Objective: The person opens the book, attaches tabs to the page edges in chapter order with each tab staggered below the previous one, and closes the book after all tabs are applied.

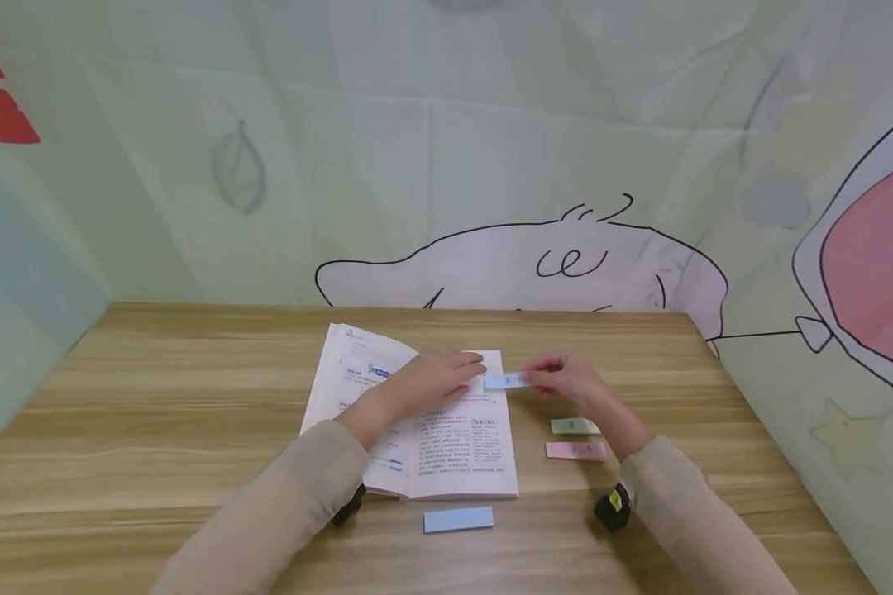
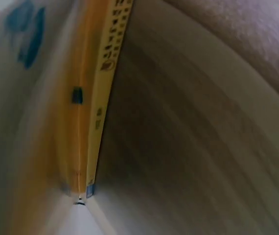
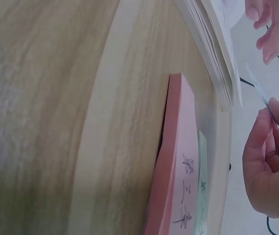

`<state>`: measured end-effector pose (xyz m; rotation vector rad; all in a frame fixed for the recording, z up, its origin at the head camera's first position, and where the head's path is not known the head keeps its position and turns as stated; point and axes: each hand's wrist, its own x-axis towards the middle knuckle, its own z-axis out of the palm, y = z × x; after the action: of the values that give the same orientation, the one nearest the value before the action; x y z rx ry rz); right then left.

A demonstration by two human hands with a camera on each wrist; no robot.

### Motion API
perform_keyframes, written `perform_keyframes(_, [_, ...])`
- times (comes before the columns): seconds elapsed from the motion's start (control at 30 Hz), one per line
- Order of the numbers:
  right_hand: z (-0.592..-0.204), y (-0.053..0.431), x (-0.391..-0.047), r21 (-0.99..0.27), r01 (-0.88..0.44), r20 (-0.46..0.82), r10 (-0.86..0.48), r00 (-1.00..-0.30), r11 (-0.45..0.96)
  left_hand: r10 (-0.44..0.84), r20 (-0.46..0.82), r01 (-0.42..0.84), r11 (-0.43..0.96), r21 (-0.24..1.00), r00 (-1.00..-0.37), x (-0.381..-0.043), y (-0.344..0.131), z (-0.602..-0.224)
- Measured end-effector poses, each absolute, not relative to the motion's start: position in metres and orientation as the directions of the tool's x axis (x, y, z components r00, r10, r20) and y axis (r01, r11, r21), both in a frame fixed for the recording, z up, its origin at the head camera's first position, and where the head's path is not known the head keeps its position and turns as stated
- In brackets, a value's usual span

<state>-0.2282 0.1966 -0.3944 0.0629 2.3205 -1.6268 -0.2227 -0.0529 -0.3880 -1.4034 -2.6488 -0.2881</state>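
Observation:
An open book (image 1: 461, 454) with printed pages lies on the wooden table. My left hand (image 1: 435, 382) rests across its upper part, fingers pointing right over the right-hand page. At that page's right edge, my right hand (image 1: 569, 380) pinches a light blue sticky note strip (image 1: 506, 380) between thumb and fingers. Small handwriting marks the strip, whose left end overlaps the page in the head view. In the right wrist view the same strip (image 3: 258, 88) appears edge-on, above the level of the book's pages (image 3: 213, 49).
Right of the book lie a green sticky note pad (image 1: 575, 426) and a pink sticky note pad (image 1: 575, 450), both handwritten on. A blue sticky note pad (image 1: 458, 519) sits in front of the book. Behind the table (image 1: 193, 397) hangs a printed cloth (image 1: 305, 149).

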Motion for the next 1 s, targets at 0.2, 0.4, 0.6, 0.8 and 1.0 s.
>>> perform_keyframes(0.2, [-0.396, 0.197, -0.231, -0.884, 0.24, -0.302, -0.097, -0.948, 0.402, 0.81, 0.084, 0.813, 0.569, 0.126, -0.58, -0.22, -0.044, -0.394])
perform_keyframes(0.4, [-0.398, 0.198, -0.233, -0.88, 0.261, -0.316, -0.077, -0.946, 0.397, 0.799, 0.023, 0.792, 0.59, 0.158, -0.6, -0.218, -0.037, -0.396])
perform_keyframes(0.6, [-0.402, 0.2, -0.237, -0.879, 0.266, -0.317, -0.071, -0.946, 0.395, 0.792, -0.015, 0.781, 0.606, 0.151, -0.611, -0.217, -0.032, -0.4])
perform_keyframes(0.8, [-0.404, 0.199, -0.238, -0.881, 0.264, -0.313, -0.065, -0.948, 0.393, 0.784, -0.039, 0.776, 0.619, 0.122, -0.619, -0.218, -0.027, -0.403])
perform_keyframes(1.0, [-0.404, 0.2, -0.238, -0.89, 0.246, -0.298, -0.079, -0.951, 0.385, 0.779, -0.057, 0.773, 0.626, 0.104, -0.624, -0.22, -0.024, -0.406])
